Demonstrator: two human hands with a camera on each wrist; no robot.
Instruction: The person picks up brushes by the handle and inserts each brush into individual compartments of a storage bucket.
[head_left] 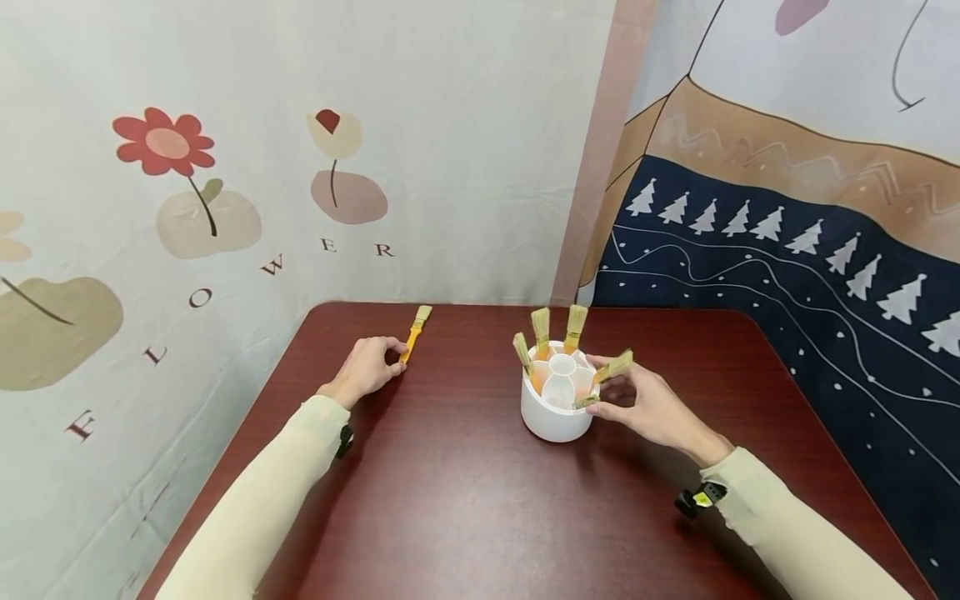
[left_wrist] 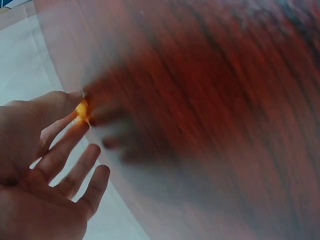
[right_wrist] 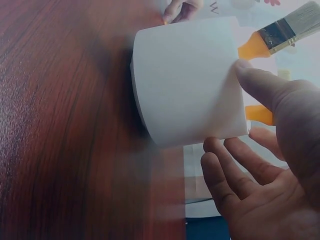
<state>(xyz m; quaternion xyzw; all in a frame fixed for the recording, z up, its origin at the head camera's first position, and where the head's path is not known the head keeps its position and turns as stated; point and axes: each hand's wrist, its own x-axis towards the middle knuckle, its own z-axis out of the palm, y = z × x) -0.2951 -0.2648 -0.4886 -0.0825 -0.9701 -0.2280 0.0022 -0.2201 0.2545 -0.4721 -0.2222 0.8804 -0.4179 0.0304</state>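
Observation:
My left hand [head_left: 368, 365] pinches the yellow handle of a flat paintbrush [head_left: 414, 335] between thumb and fingers near the table's far left. Its pale bristles point away from me. In the left wrist view only a bit of the yellow handle [left_wrist: 82, 110] shows between the fingertips. A round white brush holder [head_left: 556, 421] with petal-shaped compartments stands upright on the table, several paintbrushes [head_left: 542, 332] leaning out with bristles up. My right hand [head_left: 648, 407] grips the holder's right side at the rim, the thumb near side and the fingers behind.
The dark red wooden table [head_left: 450, 500] has its far edge against a pale curtain [head_left: 465, 150] printed with flowers and letters. Along the right side hangs a navy cloth [head_left: 720, 275] with white trees.

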